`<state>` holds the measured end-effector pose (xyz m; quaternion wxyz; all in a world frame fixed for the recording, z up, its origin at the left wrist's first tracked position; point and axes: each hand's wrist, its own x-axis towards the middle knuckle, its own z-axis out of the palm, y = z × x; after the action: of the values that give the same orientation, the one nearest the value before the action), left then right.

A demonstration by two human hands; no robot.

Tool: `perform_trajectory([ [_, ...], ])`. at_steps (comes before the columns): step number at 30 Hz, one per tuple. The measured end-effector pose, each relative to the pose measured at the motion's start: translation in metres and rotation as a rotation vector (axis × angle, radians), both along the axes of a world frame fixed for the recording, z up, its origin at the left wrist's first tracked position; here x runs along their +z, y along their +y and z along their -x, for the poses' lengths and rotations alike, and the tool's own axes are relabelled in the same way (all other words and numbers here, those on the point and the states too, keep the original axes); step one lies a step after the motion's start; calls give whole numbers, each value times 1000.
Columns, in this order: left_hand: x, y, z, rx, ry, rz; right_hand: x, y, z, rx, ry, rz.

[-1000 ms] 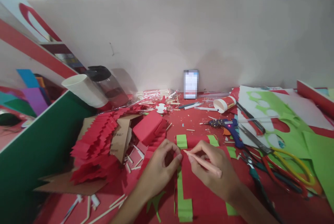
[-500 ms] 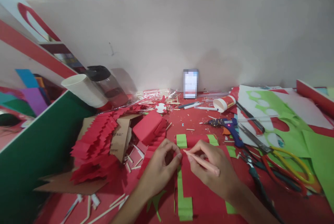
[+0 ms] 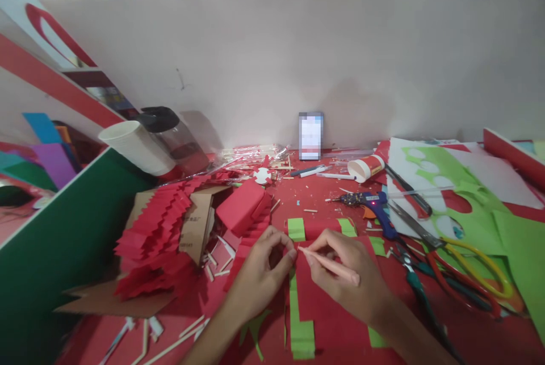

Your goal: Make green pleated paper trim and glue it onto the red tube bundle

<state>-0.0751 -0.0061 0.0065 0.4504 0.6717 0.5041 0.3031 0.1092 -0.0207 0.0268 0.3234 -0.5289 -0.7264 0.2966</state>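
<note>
My right hand (image 3: 347, 265) is closed round a pale pink pen (image 3: 334, 267), its tip at the upper left corner of a red paper sheet (image 3: 319, 297). My left hand (image 3: 266, 265) has thumb and forefinger pinched together at that same corner, close to the pen tip; the fingertips hide what exactly lies between them. Beneath the sheet, light green paper strips (image 3: 303, 339) show along the left side and at other edges. Just beyond both hands lies a red piece with green tabs (image 3: 297, 229).
Folded red paper (image 3: 157, 240) and cardboard (image 3: 198, 226) lie left, beside a red box (image 3: 240, 206). On the right are a blue glue gun (image 3: 374, 206), scissors (image 3: 472, 265) and pliers (image 3: 415, 282). A phone (image 3: 310, 137) leans on the back wall; a paper cup (image 3: 138, 146) stands tilted at left.
The pen tip has shifted very slightly left along the corner of the sheet. Both hands otherwise keep almost the same place and grip.
</note>
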Motion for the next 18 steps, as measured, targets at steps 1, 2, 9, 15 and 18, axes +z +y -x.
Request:
perform_trajectory([
  [1,0,0,0,1,0,0,-1,0,0,-5,8,-1],
  [2,0,0,0,1,1,1,-1,0,0,-8,13,-1],
  [9,3,0,-1,10,1,1,1,0,0,15,-20,17],
  [15,2,0,-1,12,1,0,1,0,1,8,-36,6],
  [18,1,0,0,9,-4,2,-1,0,0,-14,-26,2],
])
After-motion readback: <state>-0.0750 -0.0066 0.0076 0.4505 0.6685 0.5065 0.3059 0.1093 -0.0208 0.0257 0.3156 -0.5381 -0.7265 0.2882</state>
